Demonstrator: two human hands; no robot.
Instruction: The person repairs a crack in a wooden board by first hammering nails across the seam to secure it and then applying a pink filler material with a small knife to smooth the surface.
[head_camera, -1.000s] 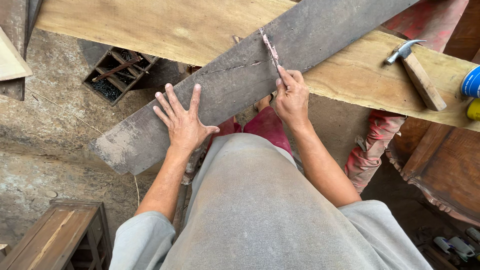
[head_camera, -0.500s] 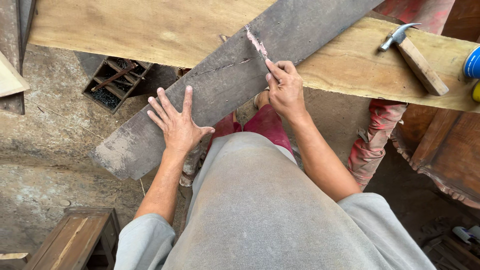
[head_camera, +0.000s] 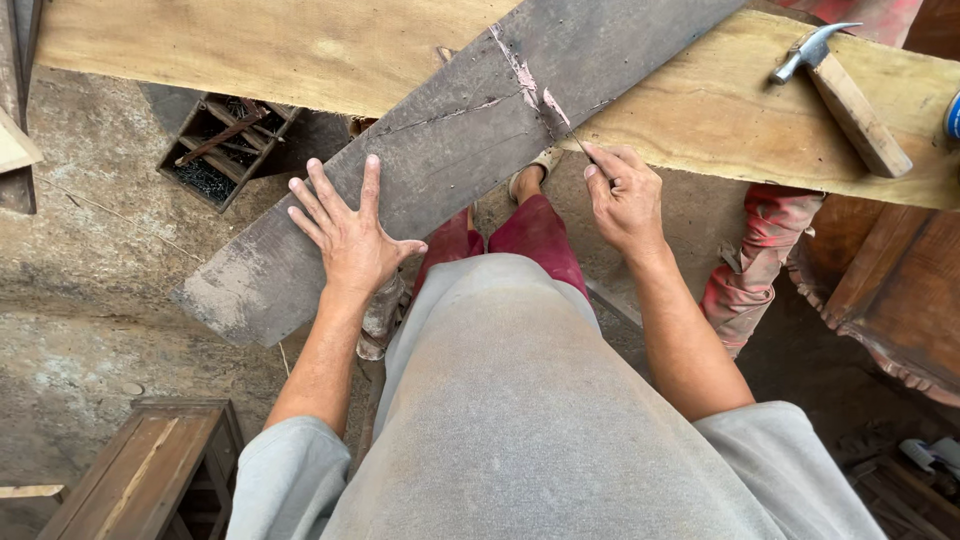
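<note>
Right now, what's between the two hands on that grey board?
In the head view, only bare grey board with a thin crack; left hand lies flat on it, right hand holds a thin tool at the board's edge.

Right hand (head_camera: 628, 200) drew back (apparently) off the grey board (head_camera: 440, 150).

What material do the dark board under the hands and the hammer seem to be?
Dark board: apparently old wood, grey and unfinished; a crack and pale scratches show. Hammer: pale, bare wooden handle, grey head that looks like metal.
</note>
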